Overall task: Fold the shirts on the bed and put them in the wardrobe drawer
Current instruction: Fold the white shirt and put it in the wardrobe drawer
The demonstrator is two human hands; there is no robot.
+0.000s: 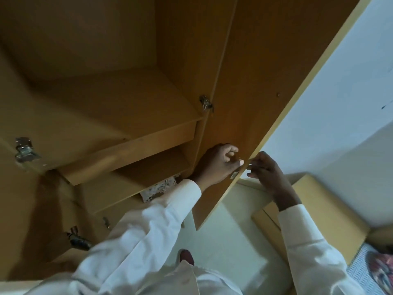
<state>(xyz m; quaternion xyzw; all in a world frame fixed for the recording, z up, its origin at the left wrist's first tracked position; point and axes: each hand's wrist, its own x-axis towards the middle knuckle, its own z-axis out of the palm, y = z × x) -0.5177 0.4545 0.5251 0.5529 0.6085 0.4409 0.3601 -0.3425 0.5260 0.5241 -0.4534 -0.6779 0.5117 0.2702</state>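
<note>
The wardrobe door (244, 81) stands open and runs up the middle of the view. My left hand (217, 162) is on its inner face, fingers curled against the door edge beside a small metal lock plate (234, 175). My right hand (265, 173) is on the outer side and pinches a small metal piece, seemingly a key (249, 166), at that same edge. Below the shelves, a white patterned cloth (159, 189) lies in the open drawer (110, 194). A colourful shirt (380, 268) lies on the bed (359, 271) at the bottom right.
Bare wooden shelves (127, 107) fill the wardrobe's inside. Metal hinges (205, 103) sit on its frame. A wooden bed frame (314, 209) stands under my right arm. Pale floor (229, 241) and one dark red shoe (187, 256) show below. A white wall (340, 103) is on the right.
</note>
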